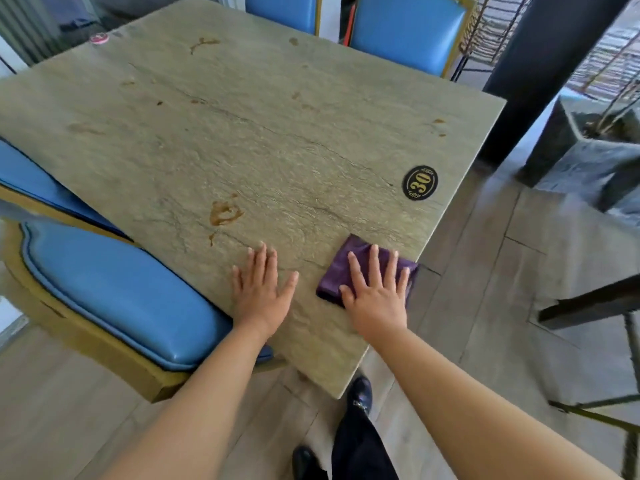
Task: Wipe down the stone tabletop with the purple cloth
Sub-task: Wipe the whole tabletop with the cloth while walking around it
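Square stone counter [242, 140], grey-green, matte, with a rough layered grain and thin dark veins running across it. Brown smears and dried ring-shaped stains [225, 213] scattered over the surface, the largest just ahead of the left hand. Round black badge [420, 182] with gold "30" stuck flat near the right edge; small red-and-white round disc [99, 38] at the far left corner, too blurred to read.

Purple cloth [341, 268], folded into a thick flat rectangle, smooth with a slight sheen, deep violet, lying at the near right edge of the counter with one corner reaching the rim. Right hand [375, 292] pressed palm-down on top of it, fingers [373, 261] straight and spread, nothing curled around the fabric. Left hand [261, 289] flat on bare stone just beside the cloth, not touching it, fingers straight and slightly fanned, holding nothing.

Blue padded chairs [114, 289] with glossy leather-like seats and dull gold frames tucked in on the left and far sides. Pale wood-look plank floor [485, 271] below; dark post [540, 64] and grey angular planter [588, 157] off to the right. Black shoes [360, 393] and dark trouser leg by the near corner.
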{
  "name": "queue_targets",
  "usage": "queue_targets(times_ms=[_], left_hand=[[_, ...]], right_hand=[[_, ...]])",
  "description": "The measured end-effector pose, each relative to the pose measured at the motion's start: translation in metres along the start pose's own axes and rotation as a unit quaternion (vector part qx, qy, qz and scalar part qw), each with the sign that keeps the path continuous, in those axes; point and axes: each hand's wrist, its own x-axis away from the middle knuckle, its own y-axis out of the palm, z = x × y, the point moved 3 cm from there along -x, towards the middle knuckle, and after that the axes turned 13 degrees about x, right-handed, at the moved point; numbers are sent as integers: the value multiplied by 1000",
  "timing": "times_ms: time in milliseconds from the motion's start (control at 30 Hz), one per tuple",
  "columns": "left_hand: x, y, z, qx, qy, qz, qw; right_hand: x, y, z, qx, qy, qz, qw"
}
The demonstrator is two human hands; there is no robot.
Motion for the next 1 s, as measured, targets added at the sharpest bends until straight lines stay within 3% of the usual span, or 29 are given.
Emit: queue_targets(times_ms=[100,200,267,400,500,567,633,700,833,1000], left_hand=[[-2,1,10,28,-18,3,999],[-3,7,26,67,28,-4,997],[-8,9,37,99,53,-3,994],[-27,9,58,132,77,-6,988],[-58,10,71,130,91,16,987],[-84,6,80,133,90,68,985],[-111,1,88,146,70,107,981],[-137,-3,97,154,53,123,979],[-174,4,103,51,34,118,991],[-179,12,98,21,19,156,987]], right_hand=[[43,3,-42,23,-175,57,983],[59,10,-24,63,-309,100,944],[39,10,3,72,-276,103,953],[-33,-2,46,31,-98,61,993],[-74,-17,38,8,-19,8,1000],[-87,-21,25,15,-105,38,994],[-101,-18,28,39,-258,75,963],[-136,-18,52,61,-322,98,940],[-222,-37,92,65,-187,96,975],[-312,-60,88,26,5,-11,1000]])
